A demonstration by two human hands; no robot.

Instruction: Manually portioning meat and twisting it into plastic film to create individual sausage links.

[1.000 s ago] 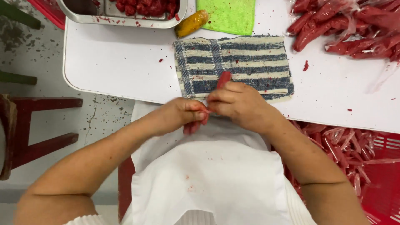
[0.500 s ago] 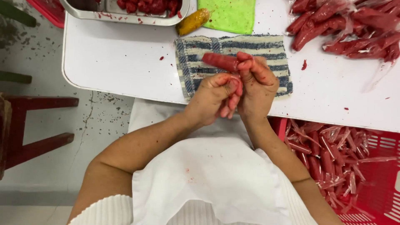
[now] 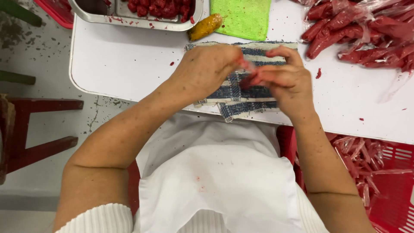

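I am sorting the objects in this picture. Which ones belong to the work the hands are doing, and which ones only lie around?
In use:
- left hand and right hand, pinching a small red piece
- striped cloth beneath them
- wrapped red sausages
- metal tray of red pieces

Lying about:
- green cloth
- yellow-brown piece
- red basket
- red stool

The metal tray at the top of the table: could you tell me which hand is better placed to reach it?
Probably the left. The left hand sits nearer the tray, with bare table between them. The right hand is farther to the other side and would have to cross over the left.
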